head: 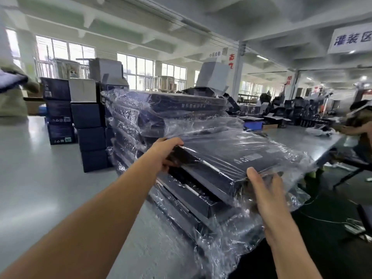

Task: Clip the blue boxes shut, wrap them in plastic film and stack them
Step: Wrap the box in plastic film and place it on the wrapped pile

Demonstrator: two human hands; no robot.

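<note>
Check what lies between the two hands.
In the head view, one film-wrapped blue box spans the gap: the left hand grips its left corner, the right hand its near corner.

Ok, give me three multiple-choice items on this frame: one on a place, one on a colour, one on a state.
1. Where is the box that the left hand and right hand hold? A. on the floor B. at the top of the near stack C. on a shelf
2. What colour is the crate on the table? A. red B. blue C. yellow
3. How is the held box? A. wrapped in film B. bare C. lid open
Answers: 1 B, the near stack lies right under it; 2 B, its walls are blue; 3 A, crinkled clear film covers it.
</note>
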